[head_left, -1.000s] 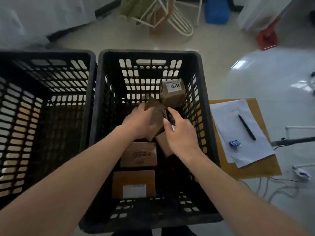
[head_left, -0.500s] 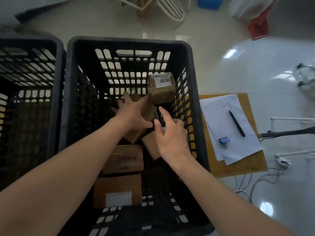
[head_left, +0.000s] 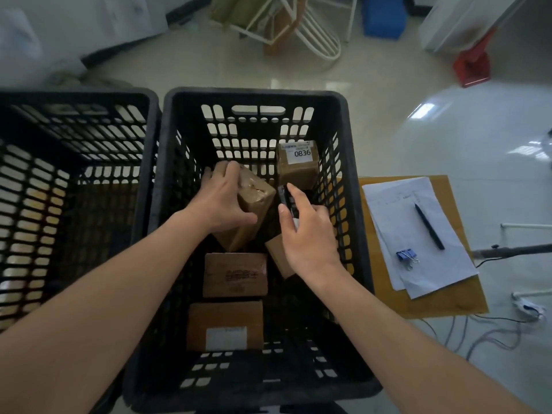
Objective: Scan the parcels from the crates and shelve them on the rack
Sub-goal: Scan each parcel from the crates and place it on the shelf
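Both arms reach into a black slatted crate (head_left: 167, 186) holding several brown parcels. My left hand (head_left: 222, 201) grips a taped brown parcel (head_left: 254, 201), tilted on end in the crate's middle. My right hand (head_left: 304, 231) holds a small black scanner (head_left: 283, 197), its tip just right of that parcel. A parcel labelled 0836 (head_left: 297, 164) leans in the far right corner. Another small parcel (head_left: 277, 255) lies under my right hand. Two flat parcels, one printed (head_left: 236, 274) and one with a white label (head_left: 225, 325), lie nearer me.
A second black crate (head_left: 77, 150) stands to the left. On the right a brown board (head_left: 466, 303) carries white papers (head_left: 418, 234), a black pen (head_left: 429, 226) and a blue binder clip (head_left: 406, 256). Cables trail on the glossy floor; a white wire rack (head_left: 301, 28) stands farther off.
My left hand has closed round the taped parcel and tipped it up more upright. My right hand with the scanner stays beside it. The camera view shifted.
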`<action>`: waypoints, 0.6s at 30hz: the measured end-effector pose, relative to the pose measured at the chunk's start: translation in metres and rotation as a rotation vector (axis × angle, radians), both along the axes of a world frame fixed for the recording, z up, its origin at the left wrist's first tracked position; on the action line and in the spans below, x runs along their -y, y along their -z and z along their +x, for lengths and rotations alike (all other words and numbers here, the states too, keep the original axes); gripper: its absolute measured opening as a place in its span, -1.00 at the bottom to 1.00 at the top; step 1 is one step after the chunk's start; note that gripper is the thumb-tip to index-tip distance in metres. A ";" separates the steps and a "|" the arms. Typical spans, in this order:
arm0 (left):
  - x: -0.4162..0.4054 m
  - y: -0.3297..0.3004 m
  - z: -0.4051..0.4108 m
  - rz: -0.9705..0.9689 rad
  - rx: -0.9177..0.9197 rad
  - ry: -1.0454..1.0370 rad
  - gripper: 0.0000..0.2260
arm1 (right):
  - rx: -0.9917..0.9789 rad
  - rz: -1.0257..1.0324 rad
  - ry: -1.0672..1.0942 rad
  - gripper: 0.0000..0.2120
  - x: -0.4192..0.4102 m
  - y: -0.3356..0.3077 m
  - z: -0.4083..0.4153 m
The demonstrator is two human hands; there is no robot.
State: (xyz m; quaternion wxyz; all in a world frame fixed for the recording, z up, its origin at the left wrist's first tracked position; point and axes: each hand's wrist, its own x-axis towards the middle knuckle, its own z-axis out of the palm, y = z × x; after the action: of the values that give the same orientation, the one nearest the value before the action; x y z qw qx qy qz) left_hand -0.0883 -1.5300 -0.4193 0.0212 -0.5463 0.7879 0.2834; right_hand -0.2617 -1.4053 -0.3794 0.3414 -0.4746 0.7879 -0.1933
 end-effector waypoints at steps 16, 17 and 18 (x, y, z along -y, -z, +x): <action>-0.014 -0.022 -0.006 0.040 0.249 0.127 -0.14 | 0.026 -0.053 -0.022 -0.49 -0.011 -0.007 -0.009; -0.016 -0.019 -0.004 0.043 0.201 0.116 -0.15 | 0.023 -0.057 -0.026 -0.49 -0.012 -0.008 -0.010; -0.018 -0.016 -0.001 0.060 0.158 0.103 -0.19 | 0.021 -0.057 -0.031 -0.49 -0.013 -0.009 -0.011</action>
State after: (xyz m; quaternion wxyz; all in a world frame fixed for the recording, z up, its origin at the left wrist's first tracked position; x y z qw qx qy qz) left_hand -0.0894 -1.5121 -0.4035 0.1145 -0.5249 0.8019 0.2614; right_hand -0.2730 -1.3926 -0.3706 0.3391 -0.4941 0.7711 -0.2154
